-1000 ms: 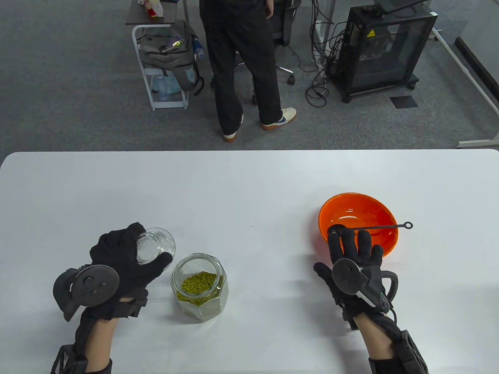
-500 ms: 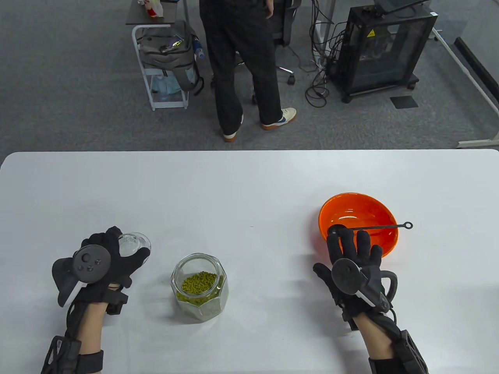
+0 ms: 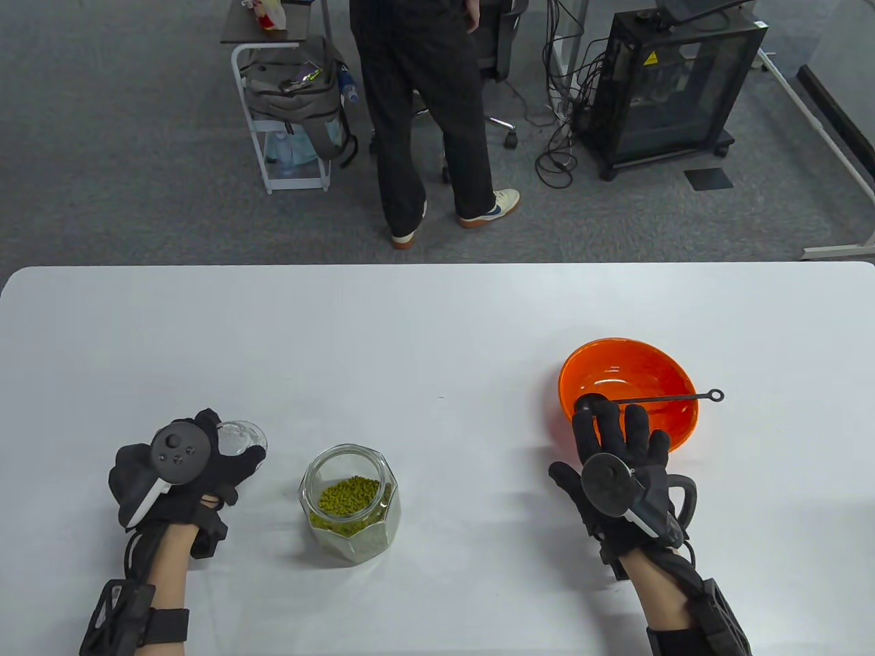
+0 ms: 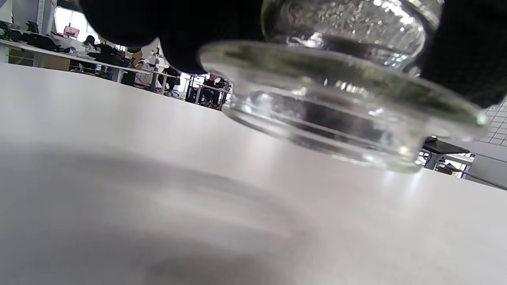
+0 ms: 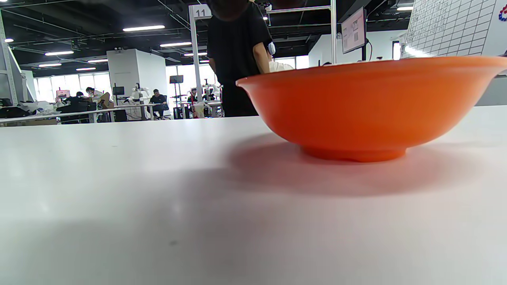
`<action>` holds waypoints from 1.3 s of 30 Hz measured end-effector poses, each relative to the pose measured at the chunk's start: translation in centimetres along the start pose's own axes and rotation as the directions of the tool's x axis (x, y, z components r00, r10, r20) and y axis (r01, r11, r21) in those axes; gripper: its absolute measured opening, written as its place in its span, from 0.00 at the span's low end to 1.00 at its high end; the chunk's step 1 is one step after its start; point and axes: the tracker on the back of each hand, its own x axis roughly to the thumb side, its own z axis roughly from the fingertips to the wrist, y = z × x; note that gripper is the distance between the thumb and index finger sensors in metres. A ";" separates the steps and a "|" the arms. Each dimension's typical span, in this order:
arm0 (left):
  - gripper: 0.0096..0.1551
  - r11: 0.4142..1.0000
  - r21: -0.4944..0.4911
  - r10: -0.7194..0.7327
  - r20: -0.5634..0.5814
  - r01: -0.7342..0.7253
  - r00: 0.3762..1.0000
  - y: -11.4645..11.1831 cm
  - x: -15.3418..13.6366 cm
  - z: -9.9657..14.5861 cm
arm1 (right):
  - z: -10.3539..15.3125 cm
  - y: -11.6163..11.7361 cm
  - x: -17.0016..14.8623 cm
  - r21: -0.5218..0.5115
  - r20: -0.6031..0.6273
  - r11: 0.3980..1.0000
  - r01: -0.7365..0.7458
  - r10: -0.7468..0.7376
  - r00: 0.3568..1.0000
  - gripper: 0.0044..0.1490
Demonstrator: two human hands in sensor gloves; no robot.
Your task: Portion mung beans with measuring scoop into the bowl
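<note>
Mung beans: in open jar, untouched
Left hand: grip holds glass lid — may slip, crack on table
Right hand: grip flat, fingers straight by scoop — could tip bowl

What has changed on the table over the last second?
The left hand, gripping the glass lid, carried it left and lowered it close to the table, away from the jar. The right hand, bowl and scoop stayed put.
</note>
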 end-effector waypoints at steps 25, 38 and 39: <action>0.62 0.992 -0.123 -0.046 -0.057 0.038 0.997 -2.1 -1.0 -0.6 | 0.0 0.1 0.0 0.018 0.002 1.000 -0.001 0.001 1.000 0.54; 0.62 0.988 -0.155 -0.026 -0.109 0.009 0.994 -3.4 -1.2 -0.6 | -0.1 -0.1 -0.4 0.029 -0.006 0.999 0.029 -0.029 1.000 0.54; 0.62 0.987 -0.158 -0.032 -0.108 0.015 0.994 -3.4 -1.2 -0.6 | -0.1 0.0 -0.4 0.031 -0.007 0.999 0.030 -0.030 1.000 0.54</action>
